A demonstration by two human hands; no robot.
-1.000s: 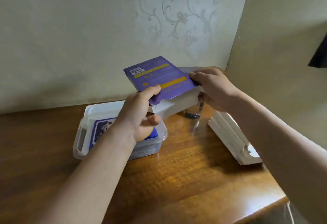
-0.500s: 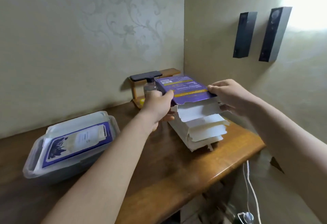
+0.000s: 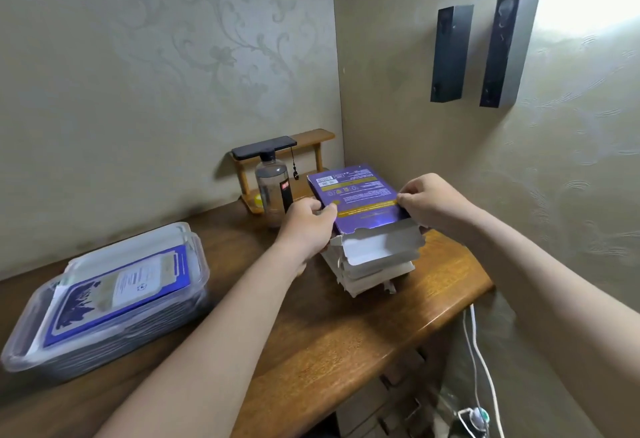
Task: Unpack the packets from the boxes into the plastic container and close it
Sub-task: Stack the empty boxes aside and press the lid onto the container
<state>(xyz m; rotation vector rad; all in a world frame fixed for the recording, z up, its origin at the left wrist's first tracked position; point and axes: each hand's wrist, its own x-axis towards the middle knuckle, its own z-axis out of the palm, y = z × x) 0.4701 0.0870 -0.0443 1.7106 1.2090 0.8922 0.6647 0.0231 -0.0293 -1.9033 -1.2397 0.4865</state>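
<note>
Wood table point(image 3: 346, 340) w/ container point(image 3: 104, 351), box stack point(image 3: 374, 275), bottle point(image 3: 272, 192), rack point(image 3: 317, 147).

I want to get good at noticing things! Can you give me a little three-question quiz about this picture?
1. True or false: the left hand and the right hand both hold the purple box.
2. The plastic container lies on the table: A) left of the hands, B) right of them, C) between them?
3. What clear thing stands just behind the left hand?
Key: 1 true; 2 A; 3 the bottle.
</note>
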